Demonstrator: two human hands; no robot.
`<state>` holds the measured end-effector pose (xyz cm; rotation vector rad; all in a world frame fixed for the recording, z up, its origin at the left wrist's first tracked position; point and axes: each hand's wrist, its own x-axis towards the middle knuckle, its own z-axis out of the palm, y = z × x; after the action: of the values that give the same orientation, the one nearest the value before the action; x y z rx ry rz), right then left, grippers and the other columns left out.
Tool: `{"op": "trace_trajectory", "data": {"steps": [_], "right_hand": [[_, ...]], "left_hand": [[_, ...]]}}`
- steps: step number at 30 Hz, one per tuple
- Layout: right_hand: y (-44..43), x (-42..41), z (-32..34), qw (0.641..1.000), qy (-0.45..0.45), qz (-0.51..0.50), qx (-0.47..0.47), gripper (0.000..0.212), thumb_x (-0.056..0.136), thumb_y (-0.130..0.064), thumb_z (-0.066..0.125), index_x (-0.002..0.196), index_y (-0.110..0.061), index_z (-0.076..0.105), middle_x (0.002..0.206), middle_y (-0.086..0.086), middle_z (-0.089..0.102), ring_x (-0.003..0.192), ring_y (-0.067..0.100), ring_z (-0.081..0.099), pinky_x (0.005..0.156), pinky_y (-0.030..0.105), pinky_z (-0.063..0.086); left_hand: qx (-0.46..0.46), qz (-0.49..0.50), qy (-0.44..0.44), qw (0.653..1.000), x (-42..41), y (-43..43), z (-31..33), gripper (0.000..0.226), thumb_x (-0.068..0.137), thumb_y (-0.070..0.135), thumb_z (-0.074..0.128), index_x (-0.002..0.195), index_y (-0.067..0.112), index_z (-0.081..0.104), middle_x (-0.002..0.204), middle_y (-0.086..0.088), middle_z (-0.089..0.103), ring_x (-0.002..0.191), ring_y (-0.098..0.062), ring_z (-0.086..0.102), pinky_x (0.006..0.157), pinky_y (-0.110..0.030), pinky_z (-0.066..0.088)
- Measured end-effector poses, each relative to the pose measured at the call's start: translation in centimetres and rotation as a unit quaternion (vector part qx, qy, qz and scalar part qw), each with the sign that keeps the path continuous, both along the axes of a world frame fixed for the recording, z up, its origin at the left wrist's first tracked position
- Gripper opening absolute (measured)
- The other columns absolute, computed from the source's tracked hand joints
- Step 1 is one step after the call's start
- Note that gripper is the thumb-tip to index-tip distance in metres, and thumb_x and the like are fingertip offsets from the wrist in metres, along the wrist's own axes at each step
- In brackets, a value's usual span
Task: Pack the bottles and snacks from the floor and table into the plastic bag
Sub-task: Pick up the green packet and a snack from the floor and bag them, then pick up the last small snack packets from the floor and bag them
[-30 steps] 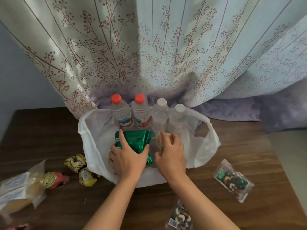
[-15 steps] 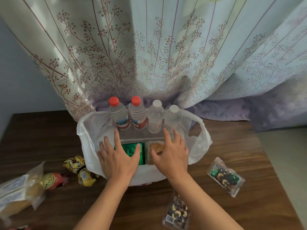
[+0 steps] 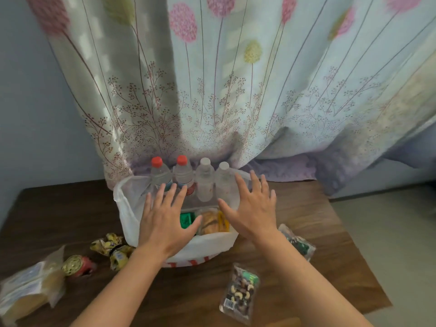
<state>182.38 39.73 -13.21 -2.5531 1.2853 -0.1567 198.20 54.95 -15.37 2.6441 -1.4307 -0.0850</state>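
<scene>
A white plastic bag point(image 3: 128, 208) stands open on the wooden table point(image 3: 306, 218). Along its far side stand two red-capped bottles point(image 3: 160, 172) and two clear-capped bottles point(image 3: 204, 179). In front of them lie a green packet point(image 3: 186, 219) and an orange-brown snack pack point(image 3: 212, 221). My left hand point(image 3: 165, 220) hovers over the bag's left half, fingers spread, holding nothing. My right hand point(image 3: 252, 208) hovers over the right half, also spread and empty.
On the table lie a nut pack point(image 3: 240, 293) in front, another nut pack point(image 3: 298, 244) at the right, yellow wrapped snacks point(image 3: 111, 246), a small red jar point(image 3: 76, 267) and a clear bag of flat breads point(image 3: 28, 289) at the left. A flowered curtain point(image 3: 236, 90) hangs behind.
Both hands have let go of the green packet and the snack pack, lifted out of the bag and spread apart. The camera has tilted upward.
</scene>
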Motion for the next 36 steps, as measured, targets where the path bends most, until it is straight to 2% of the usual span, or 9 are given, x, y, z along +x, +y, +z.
{"op": "trace_trajectory", "data": {"steps": [4, 8, 12, 15, 19, 24, 28, 36], "right_hand": [[-0.2, -2.3, 2.4, 0.999, -0.007, 0.007, -0.030, 0.091, 0.081, -0.086, 0.028, 0.159, -0.042, 0.012, 0.172, 0.005, 0.005, 0.158, 0.032, -0.005, 0.121, 0.066, 0.012], [-0.9, -5.9, 4.2, 0.999, 0.010, -0.013, -0.033, 0.092, 0.084, -0.086, 0.035, 0.160, -0.043, 0.007, 0.172, 0.003, 0.001, 0.158, 0.031, -0.007, 0.120, 0.069, 0.009], [-1.7, -10.7, 5.8, 0.998, 0.014, -0.048, -0.025, 0.092, 0.086, -0.084, 0.037, 0.161, -0.041, 0.006, 0.172, 0.004, 0.000, 0.158, 0.031, -0.008, 0.121, 0.069, 0.008], [-2.4, -15.2, 6.6, 0.996, 0.018, -0.077, -0.045, 0.091, 0.086, -0.085, 0.033, 0.161, -0.040, 0.005, 0.172, 0.003, 0.000, 0.158, 0.030, -0.008, 0.121, 0.068, 0.007], [-3.3, -23.2, 7.7, 0.989, 0.021, -0.133, -0.060, 0.091, 0.087, -0.083, 0.034, 0.162, -0.040, 0.006, 0.172, 0.003, -0.001, 0.158, 0.030, -0.008, 0.122, 0.067, 0.005], [-2.8, -35.3, 8.7, 0.976, 0.020, -0.205, -0.070, 0.091, 0.085, -0.085, 0.034, 0.161, -0.041, 0.009, 0.172, 0.002, 0.004, 0.158, 0.030, -0.005, 0.122, 0.066, 0.004], [-1.7, -44.8, 9.3, 0.963, 0.035, -0.254, -0.080, 0.090, 0.086, -0.084, 0.033, 0.161, -0.041, 0.011, 0.172, 0.004, 0.007, 0.158, 0.032, -0.002, 0.122, 0.066, 0.007], [0.4, -61.9, 10.7, 0.922, 0.072, -0.373, -0.076, 0.089, 0.087, -0.085, 0.027, 0.162, -0.041, 0.007, 0.172, 0.004, 0.004, 0.158, 0.032, -0.003, 0.122, 0.065, 0.007]], "left_hand": [[-0.005, -0.042, -0.033, 0.999, -1.2, -1.5, 2.9, 0.099, 0.082, 0.089, 0.014, 0.164, 0.033, 0.010, 0.171, 0.001, 0.010, 0.158, -0.024, -0.004, 0.126, -0.053, -0.002], [-0.007, -0.094, -0.056, 0.994, -3.6, -3.4, 5.1, 0.099, 0.081, 0.090, 0.015, 0.163, 0.036, 0.005, 0.171, 0.002, 0.003, 0.158, -0.024, -0.010, 0.125, -0.055, -0.005], [-0.025, -0.141, -0.051, 0.988, -7.9, -5.8, 7.1, 0.097, 0.082, 0.088, 0.022, 0.163, 0.035, 0.013, 0.171, 0.000, 0.010, 0.158, -0.027, -0.002, 0.125, -0.055, -0.007], [-0.016, -0.170, -0.046, 0.984, -11.9, -7.7, 8.2, 0.097, 0.081, 0.089, 0.017, 0.163, 0.037, 0.006, 0.172, 0.002, 0.007, 0.158, -0.027, -0.004, 0.125, -0.055, -0.007], [-0.013, -0.205, -0.046, 0.978, -18.0, -10.1, 9.4, 0.095, 0.084, 0.088, 0.017, 0.163, 0.038, 0.000, 0.172, 0.003, -0.001, 0.157, -0.024, -0.011, 0.125, -0.054, -0.009], [-0.018, -0.256, -0.056, 0.965, -27.8, -12.6, 10.2, 0.096, 0.081, 0.088, 0.011, 0.163, 0.038, 0.003, 0.172, 0.003, 0.001, 0.158, -0.023, -0.010, 0.125, -0.053, -0.008], [-0.028, -0.312, -0.059, 0.948, -37.0, -14.0, 11.0, 0.092, 0.086, 0.086, 0.013, 0.163, 0.037, 0.004, 0.172, 0.002, 0.003, 0.158, -0.024, -0.009, 0.125, -0.053, -0.009], [-0.048, -0.393, -0.039, 0.917, -52.3, -17.4, 11.8, 0.091, 0.084, 0.081, 0.004, 0.163, 0.035, 0.000, 0.172, 0.003, 0.006, 0.158, -0.024, -0.002, 0.127, -0.052, -0.001]]}}
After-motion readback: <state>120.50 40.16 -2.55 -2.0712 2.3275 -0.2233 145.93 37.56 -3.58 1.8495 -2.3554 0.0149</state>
